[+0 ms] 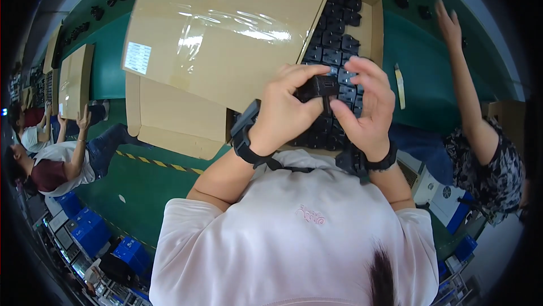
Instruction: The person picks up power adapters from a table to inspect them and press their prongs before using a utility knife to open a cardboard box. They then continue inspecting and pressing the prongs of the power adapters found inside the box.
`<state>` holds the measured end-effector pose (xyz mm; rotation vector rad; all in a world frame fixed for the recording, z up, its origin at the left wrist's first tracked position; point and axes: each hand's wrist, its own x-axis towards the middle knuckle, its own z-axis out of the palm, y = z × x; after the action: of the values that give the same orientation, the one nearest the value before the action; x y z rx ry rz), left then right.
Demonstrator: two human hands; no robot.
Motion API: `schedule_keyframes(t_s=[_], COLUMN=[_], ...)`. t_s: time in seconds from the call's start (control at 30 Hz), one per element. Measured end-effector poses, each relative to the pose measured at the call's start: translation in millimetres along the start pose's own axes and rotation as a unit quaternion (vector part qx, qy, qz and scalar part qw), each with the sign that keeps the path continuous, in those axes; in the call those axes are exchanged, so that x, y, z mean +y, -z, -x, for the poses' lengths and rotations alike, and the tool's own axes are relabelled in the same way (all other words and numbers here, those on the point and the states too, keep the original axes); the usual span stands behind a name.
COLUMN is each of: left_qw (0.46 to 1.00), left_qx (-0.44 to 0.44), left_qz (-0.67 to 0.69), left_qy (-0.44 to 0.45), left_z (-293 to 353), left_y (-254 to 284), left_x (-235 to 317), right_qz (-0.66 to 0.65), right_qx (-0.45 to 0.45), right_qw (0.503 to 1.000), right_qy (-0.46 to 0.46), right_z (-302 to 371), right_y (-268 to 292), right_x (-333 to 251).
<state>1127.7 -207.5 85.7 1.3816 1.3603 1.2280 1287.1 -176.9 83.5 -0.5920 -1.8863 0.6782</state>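
Note:
A small black power adapter (323,86), with a slot in the face that shows, is pinched between the thumb and fingers of my left hand (285,108). Just to its right is my right hand (370,105), fingers curved and apart, its thumb close to the adapter with nothing visibly held. Both hands are above an open cardboard box (372,20) packed with rows of similar black adapters (334,40). Part of the box's contents is hidden by my hands and by a large cardboard flap or carton (226,34) with clear tape across it.
A yellow-handled cutter-like strip (400,86) lies on the green table (413,51) to the right. More black adapters (401,0) line the far edge. A co-worker's arm (466,79) reaches over at right; other people work at left near another carton (76,79).

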Motion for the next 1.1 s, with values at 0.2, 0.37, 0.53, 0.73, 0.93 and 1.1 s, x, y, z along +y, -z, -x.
schedule_keyframes(t_s=[0.2, 0.37, 0.53, 0.73, 0.93, 1.1], left_qw=[0.996, 0.993, 0.883, 0.813, 0.774, 0.783], left_qx=[-0.063, 0.094, 0.387, 0.223, 0.166, 0.183], left_qz=[-0.045, 0.008, 0.15, 0.416, 0.506, 0.541], left_qy=[-0.05, -0.069, 0.22, 0.342, 0.343, 0.247], left_z=[-11, -1, 52, 89, 93, 104], left_y=[-6, 36, 71, 82, 96, 125], left_x=[-5, 7, -35, -61, -35, -26], right_qz=[-0.123, -0.164, -0.188, -0.27, -0.204, -0.122], right_qx=[-0.105, 0.067, 0.278, 0.323, 0.367, 0.331], right_qw=[0.958, 0.901, 0.825, 0.802, 0.787, 0.805], right_qy=[-0.236, -0.396, -0.455, -0.424, -0.452, -0.477], right_z=[10, -20, -46, -14, -7, -16], right_y=[16, 56, 182, 190, 220, 188], right_x=[19, 77, 302, 381, 369, 307])
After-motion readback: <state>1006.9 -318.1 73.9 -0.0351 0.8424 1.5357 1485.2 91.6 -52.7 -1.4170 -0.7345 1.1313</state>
